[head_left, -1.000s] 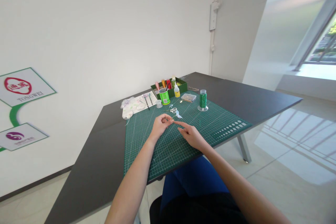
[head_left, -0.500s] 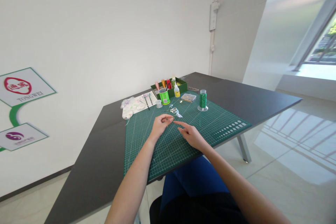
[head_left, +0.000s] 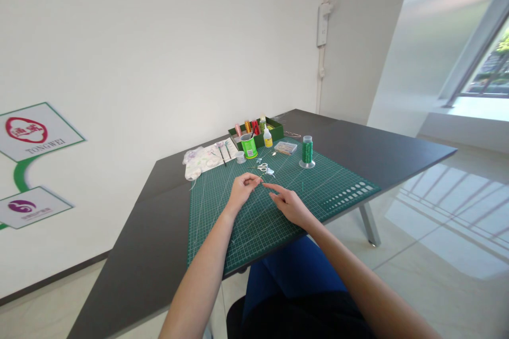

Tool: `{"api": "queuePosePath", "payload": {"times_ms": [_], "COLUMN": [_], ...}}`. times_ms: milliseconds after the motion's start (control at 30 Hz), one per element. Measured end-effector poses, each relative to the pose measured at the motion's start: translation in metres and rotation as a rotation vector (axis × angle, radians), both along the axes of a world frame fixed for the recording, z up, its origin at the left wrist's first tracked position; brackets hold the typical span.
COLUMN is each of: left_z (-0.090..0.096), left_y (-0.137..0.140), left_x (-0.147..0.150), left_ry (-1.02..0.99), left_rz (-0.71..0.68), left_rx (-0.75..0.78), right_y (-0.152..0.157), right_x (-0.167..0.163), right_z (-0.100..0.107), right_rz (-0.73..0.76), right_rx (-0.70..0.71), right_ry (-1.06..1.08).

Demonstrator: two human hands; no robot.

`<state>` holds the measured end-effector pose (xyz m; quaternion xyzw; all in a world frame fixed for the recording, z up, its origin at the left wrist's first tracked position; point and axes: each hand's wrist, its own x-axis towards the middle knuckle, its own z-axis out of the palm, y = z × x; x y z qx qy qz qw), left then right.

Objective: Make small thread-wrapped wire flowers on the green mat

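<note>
1. Right now my left hand (head_left: 241, 191) sits near the centre of the frame with thumb and forefinger pinched together; what they pinch is too small for me to make out, perhaps a thread or wire.
2. My right hand (head_left: 289, 204), just right of it, lies low over the cutting mat (head_left: 254, 222) with the forefinger stretched toward the left fingertips; the other fingers are loosely curled, and I cannot tell whether it has hold of anything. The two fingertips nearly meet, which I judge suits fine work needing both hands at one spot.
3. Just above the hands in the frame lie small white scissors (head_left: 263, 167) and a pale scrap, close by, I judge, for easy reach.
4. Further up, a green thread spool (head_left: 307, 151) stands upright on its base at the mat's upper right.
5. Near it are a clear flat case (head_left: 286, 146), a small glue bottle (head_left: 268, 138), a bright green cup (head_left: 249, 146) and a green tray (head_left: 258, 133) of tools.
6. Left of these, plastic packets (head_left: 199, 161) rest on the dark table (head_left: 151, 254).
</note>
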<state>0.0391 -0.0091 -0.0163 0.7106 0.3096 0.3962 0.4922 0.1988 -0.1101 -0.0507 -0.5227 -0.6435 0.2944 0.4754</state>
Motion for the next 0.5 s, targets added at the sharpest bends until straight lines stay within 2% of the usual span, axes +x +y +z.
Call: {"api": "queuePosePath", "payload": {"times_ms": [500], "left_z": [-0.0044], "left_y": [0.0036], "left_x": [-0.0005], "left_ry": [0.01], "left_rz": [0.039], "left_rx": [0.034], "right_y": [-0.0003], "right_x": [-0.0001], "right_z": [-0.0005], "right_rz": [-0.005], "right_rx": [0.015], "right_ry": [-0.007]}}
